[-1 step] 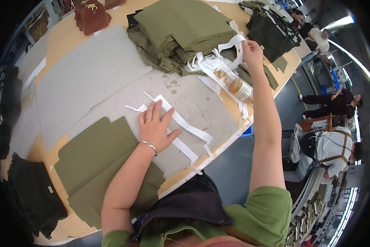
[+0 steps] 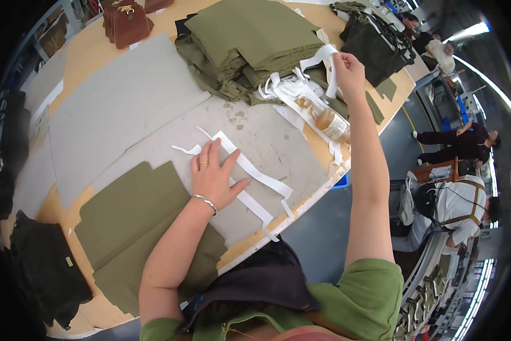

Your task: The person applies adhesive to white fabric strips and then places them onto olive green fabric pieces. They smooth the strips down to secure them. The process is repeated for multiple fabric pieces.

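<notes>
Close to the near edge of the desk (image 2: 88, 40), the person's left hand (image 2: 215, 176) rests with fingers loosely spread over two white strips (image 2: 258, 170) lying flat, while the right hand (image 2: 349, 71), reaching toward the desk's right end, pinches a curling white strip (image 2: 325, 52) in closed fingers beside a jumbled white heap (image 2: 292, 88). I'd say a light, slow lift would suit, dragging no neighbours or the bottle (image 2: 330, 123) along, with the left fingers pressing just enough to stop skewing.
</notes>
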Demonstrator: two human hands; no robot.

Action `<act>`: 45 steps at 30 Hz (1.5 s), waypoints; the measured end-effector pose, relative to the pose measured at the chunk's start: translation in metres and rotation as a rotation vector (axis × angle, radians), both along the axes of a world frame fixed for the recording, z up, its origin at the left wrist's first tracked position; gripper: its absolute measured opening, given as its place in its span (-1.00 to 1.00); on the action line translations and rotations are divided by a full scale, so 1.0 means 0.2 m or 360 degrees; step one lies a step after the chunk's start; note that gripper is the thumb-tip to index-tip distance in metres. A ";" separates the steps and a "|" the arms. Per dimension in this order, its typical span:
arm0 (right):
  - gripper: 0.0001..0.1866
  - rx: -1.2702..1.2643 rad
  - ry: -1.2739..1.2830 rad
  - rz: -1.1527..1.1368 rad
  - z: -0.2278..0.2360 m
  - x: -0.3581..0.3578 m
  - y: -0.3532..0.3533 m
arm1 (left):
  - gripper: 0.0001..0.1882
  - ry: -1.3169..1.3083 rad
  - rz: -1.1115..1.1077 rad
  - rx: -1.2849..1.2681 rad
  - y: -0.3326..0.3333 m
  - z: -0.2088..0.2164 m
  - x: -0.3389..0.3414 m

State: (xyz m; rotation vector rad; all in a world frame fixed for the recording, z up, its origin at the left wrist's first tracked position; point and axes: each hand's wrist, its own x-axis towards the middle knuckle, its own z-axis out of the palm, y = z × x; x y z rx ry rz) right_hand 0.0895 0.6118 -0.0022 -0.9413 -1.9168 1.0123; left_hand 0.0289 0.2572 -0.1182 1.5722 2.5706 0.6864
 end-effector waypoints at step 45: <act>-0.69 -0.0524 0.0275 0.0698 -0.16 0.44 -0.93 | -0.73 -0.2812 0.0003 0.1448 0.59 0.47 0.13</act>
